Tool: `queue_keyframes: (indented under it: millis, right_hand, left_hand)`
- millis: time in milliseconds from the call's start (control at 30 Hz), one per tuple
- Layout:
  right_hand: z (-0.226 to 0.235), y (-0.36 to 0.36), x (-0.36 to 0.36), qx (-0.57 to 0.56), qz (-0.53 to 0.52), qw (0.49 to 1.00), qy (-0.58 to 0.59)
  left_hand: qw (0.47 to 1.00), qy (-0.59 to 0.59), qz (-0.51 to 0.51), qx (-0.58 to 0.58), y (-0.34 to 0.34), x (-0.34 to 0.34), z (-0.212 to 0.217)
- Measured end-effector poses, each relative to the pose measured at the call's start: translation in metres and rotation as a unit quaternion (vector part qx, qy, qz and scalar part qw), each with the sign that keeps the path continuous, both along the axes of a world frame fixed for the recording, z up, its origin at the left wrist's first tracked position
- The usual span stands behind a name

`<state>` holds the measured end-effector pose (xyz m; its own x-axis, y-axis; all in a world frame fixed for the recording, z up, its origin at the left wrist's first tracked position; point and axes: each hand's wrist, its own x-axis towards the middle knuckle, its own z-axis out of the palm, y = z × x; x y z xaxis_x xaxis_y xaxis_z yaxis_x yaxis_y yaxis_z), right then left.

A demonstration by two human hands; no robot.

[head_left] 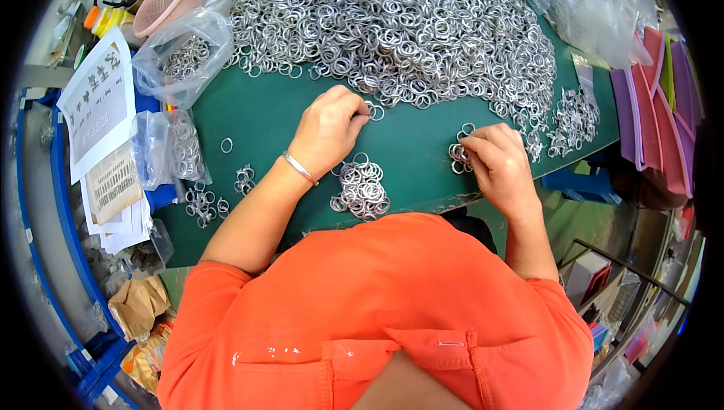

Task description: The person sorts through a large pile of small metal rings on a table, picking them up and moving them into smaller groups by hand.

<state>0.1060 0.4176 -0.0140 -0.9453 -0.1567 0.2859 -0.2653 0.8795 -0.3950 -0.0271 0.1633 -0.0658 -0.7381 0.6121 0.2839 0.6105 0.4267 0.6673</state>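
Orange short-sleeved shirt [377, 312], seemingly with a chest pocket; silver bangle [299, 168] on the left wrist.

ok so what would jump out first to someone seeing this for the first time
A huge heap of silver metal rings fills the far side of the green table. Nearer in, the left hand pinches a ring at the heap's edge, while the right hand holds a small cluster of rings. Between the hands lies a small pile of linked rings, just above the orange shirt.
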Motion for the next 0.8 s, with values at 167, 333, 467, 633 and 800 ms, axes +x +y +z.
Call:
queue_keyframes:
  millis: [167, 333, 467, 633, 800]
  right_hand:
    - [-0.002, 0.000, -0.003, 0.042, -0.010, 0.999, -0.027]
    - [-0.008, -0.027, -0.023, -0.034, 0.009, 0.999, 0.014]
    - [-0.022, -0.053, -0.036, -0.122, 0.020, 0.992, -0.026]
    - [-0.028, -0.079, -0.046, -0.328, -0.040, 0.933, -0.140]
    - [-0.041, -0.082, -0.048, -0.530, -0.033, 0.832, -0.161]
  left_hand:
    - [0.998, -0.016, 0.050, 0.033, 0.000, 0.008, 0.005]
    - [0.997, 0.027, 0.067, -0.013, 0.006, 0.007, 0.000]
    - [0.999, 0.027, 0.043, -0.016, 0.005, 0.008, -0.001]
    - [0.995, 0.035, 0.015, 0.089, 0.004, 0.023, 0.007]
    - [0.989, -0.008, 0.007, 0.146, 0.004, 0.033, 0.020]
